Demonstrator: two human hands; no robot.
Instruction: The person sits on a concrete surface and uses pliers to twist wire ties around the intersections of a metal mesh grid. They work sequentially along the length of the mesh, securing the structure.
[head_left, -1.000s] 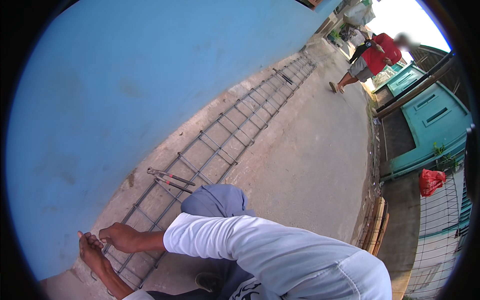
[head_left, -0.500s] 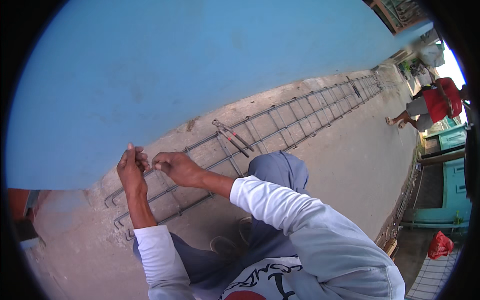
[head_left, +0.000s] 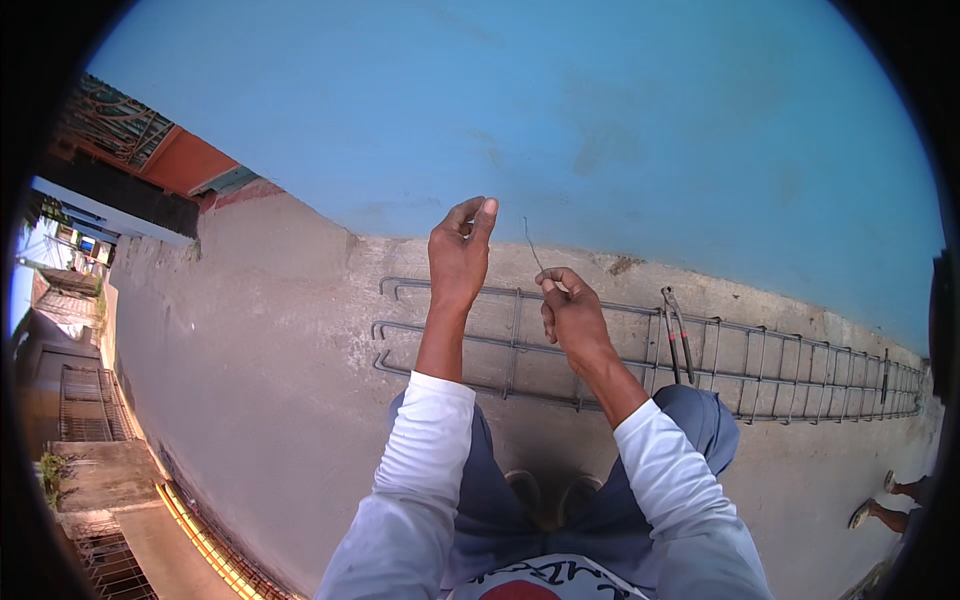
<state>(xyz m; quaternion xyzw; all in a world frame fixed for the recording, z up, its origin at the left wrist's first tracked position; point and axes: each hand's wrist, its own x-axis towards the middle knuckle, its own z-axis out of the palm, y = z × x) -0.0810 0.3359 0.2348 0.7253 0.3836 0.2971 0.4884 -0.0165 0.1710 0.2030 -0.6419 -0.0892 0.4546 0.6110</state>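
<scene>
Currently, R hand (head_left: 575, 315) pinches a thin wire (head_left: 533, 247) btwn thumb & fingers nr ctr of frame, free end up. L hand (head_left: 460, 255) is raised just left of it, fingers curled; can't tell if it grips anything. Rebar cage (head_left: 714, 374) lies on ground (head_left: 270, 340), ctr to far right; pincers (head_left: 672, 345) on it, right of ctr.

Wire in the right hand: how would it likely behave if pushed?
The wire would probably bend easily: it is thin and visibly curved. It seems stiff enough to hold its shape, as its free end juts unsupported from the right hand.
</scene>
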